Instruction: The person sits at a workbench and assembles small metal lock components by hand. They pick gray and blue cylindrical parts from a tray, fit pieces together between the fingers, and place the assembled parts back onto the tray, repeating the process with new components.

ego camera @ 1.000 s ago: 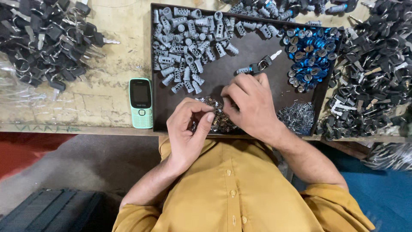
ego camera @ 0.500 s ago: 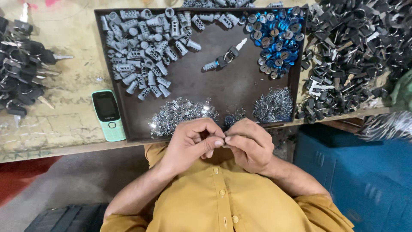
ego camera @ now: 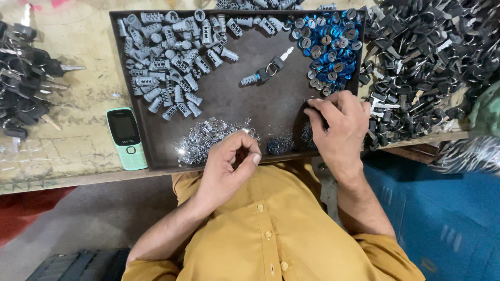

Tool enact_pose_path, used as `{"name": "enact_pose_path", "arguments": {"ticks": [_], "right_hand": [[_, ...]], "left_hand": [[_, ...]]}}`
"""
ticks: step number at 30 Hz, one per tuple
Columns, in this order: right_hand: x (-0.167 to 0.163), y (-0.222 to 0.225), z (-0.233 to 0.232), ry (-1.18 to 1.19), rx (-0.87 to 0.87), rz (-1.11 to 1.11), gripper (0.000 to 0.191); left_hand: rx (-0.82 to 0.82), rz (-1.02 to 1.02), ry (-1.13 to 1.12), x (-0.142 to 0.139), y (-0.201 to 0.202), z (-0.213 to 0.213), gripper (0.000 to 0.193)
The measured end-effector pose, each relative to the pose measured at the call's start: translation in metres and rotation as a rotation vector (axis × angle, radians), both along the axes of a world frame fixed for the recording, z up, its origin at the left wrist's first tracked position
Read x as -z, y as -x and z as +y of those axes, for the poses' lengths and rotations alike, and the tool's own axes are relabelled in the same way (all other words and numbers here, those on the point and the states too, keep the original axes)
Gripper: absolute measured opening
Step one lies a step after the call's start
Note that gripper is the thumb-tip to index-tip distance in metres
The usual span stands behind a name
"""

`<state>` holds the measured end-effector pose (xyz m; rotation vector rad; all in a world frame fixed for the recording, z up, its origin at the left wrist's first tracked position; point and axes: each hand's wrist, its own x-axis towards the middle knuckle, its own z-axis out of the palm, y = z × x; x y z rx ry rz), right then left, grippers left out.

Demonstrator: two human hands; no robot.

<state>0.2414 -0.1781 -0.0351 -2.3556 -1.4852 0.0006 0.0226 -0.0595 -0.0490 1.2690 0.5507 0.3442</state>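
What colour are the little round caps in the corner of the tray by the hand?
Bright blue caps, seen clearly in the head view, just above the right hand.

A heap of small shiny metal pieces (ego camera: 208, 139) is spread along the near edge of the dark tray (ego camera: 260, 106), just beside the left hand (ego camera: 229, 166), whose fingers are curled together over it. A smaller dark clump of tiny parts (ego camera: 281, 143) is seen to its right, and a further patch is covered by the right hand (ego camera: 338, 127), laid palm down.
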Motion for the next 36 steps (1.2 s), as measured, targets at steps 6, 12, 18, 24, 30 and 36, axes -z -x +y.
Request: {"name": "enact_pose_path", "arguments": {"ticks": [6,12,18,24,30,36], "right_hand": [[0.003,0.012,0.009,-0.002,-0.081,0.079,0.019],[-0.003,0.009,0.011,-0.044,0.012,0.072,0.018],[-0.005,0.021,0.012,-0.004,-0.065,0.099,0.018],[-0.001,0.022,0.023,0.001,-0.114,0.054,0.017],[0.0,0.018,0.021,0.022,-0.056,0.1,0.019],[-0.003,0.017,0.009,-0.044,0.077,0.213,0.019]], "left_hand": [[0.0,-0.012,-0.012,0.004,0.003,0.002,0.009],[0.001,-0.041,0.049,0.005,0.008,0.005,0.008],[0.005,-0.044,0.049,0.007,0.008,0.005,0.007],[-0.004,-0.104,0.118,0.007,0.014,0.005,0.007],[-0.014,-0.088,0.101,0.009,0.016,0.007,0.008],[0.003,-0.087,0.115,0.011,0.015,0.009,0.008]]}}
